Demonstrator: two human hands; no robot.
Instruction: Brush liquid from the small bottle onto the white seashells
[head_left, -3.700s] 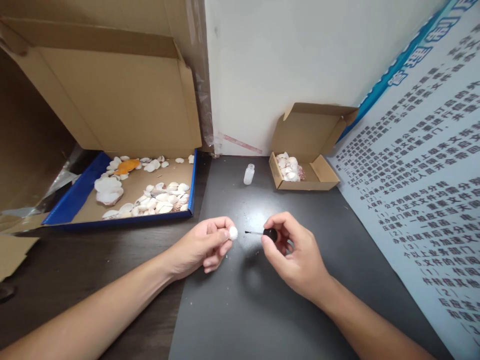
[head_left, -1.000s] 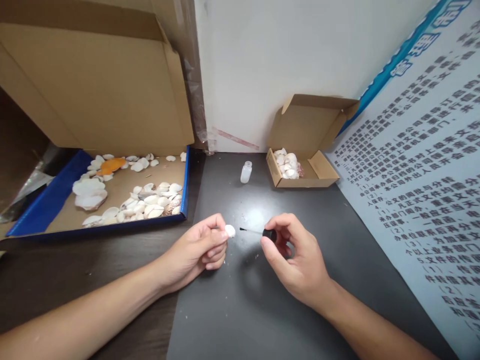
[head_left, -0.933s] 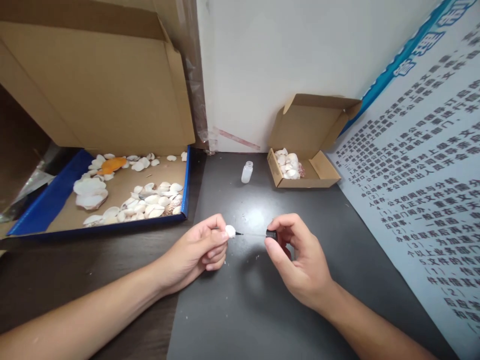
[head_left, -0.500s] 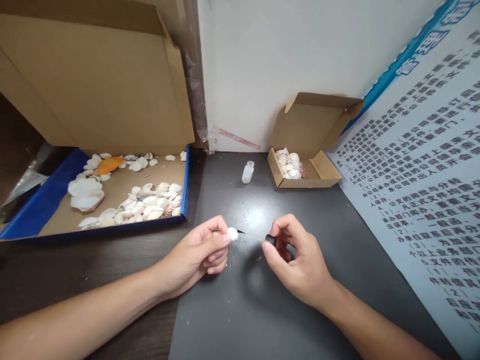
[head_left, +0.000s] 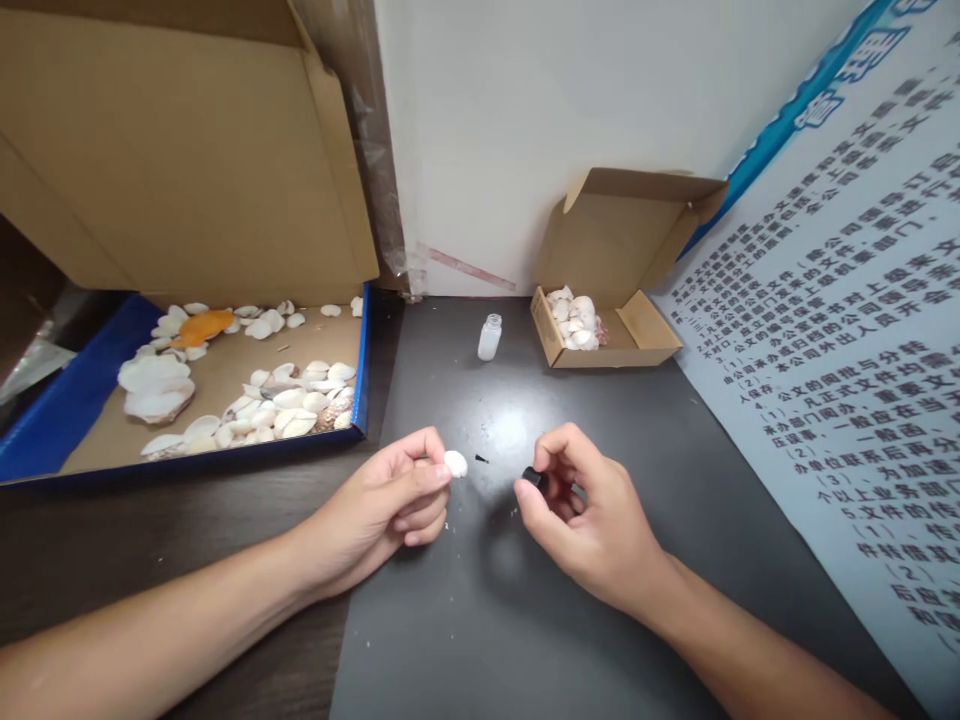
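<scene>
Presently my left hand [head_left: 390, 500] pinches the shell [head_left: 455, 463]; my right hand [head_left: 577, 510] grips the brush cap [head_left: 532, 479], bristle tip [head_left: 481, 459] just clear. Stroke lightly, evenly.

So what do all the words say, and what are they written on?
Poster on the right wall: many rows of dark Chinese characters, slanted and too blurred to quote reliably; numbered items "(1)", "(2)", "(3)" show among them.
Poster's blue band at the top: large outlined characters, cut off, unreadable.
Small bottle, both cardboard boxes, shell in the left hand, brush cap in the right hand: no writing visible.
</scene>
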